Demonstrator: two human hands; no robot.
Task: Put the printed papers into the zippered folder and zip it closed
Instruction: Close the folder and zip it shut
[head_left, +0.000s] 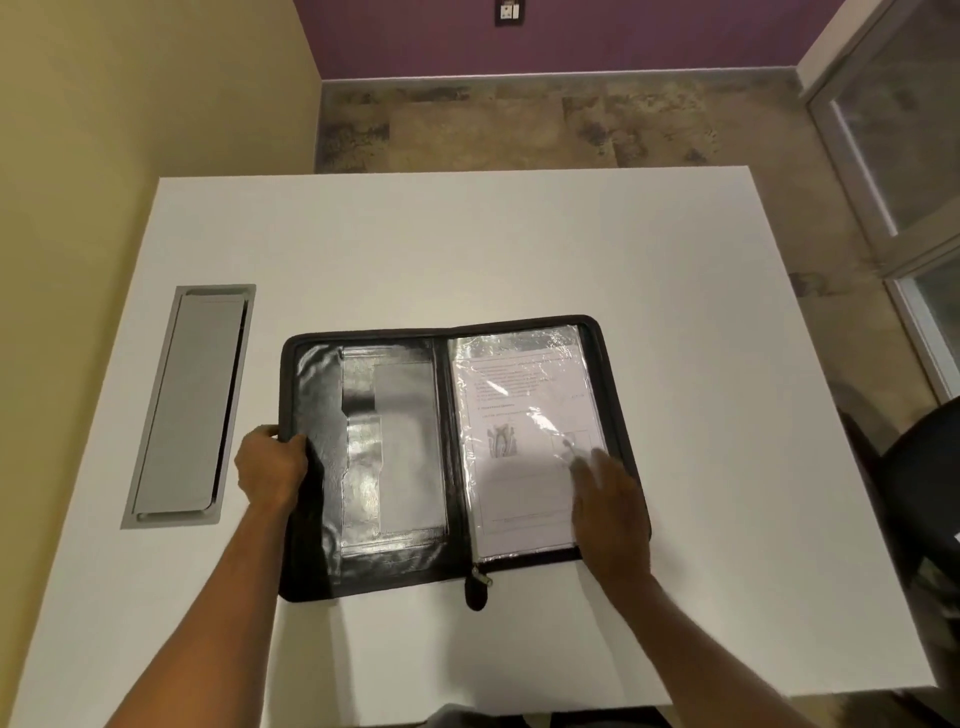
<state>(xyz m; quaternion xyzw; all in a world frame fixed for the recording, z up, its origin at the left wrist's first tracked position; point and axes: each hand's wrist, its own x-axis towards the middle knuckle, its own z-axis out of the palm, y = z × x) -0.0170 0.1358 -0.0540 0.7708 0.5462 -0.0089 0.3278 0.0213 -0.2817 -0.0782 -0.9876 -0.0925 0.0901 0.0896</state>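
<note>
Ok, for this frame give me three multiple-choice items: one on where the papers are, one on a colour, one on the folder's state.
1. Where are the printed papers?
A) beside the folder
B) in the right half of the zippered folder
C) in its left half

2. What colour is the zippered folder?
A) black
B) red
C) white

3. What state is the zippered folder in?
A) zipped closed
B) lying open flat
C) standing on edge

Answers:
1 B: the sheets lie under clear plastic on the right half, where the right hand touches them.
2 A: its rim and lining are black.
3 B: both halves lie spread on the table, and the left hand grips the left edge.
</note>
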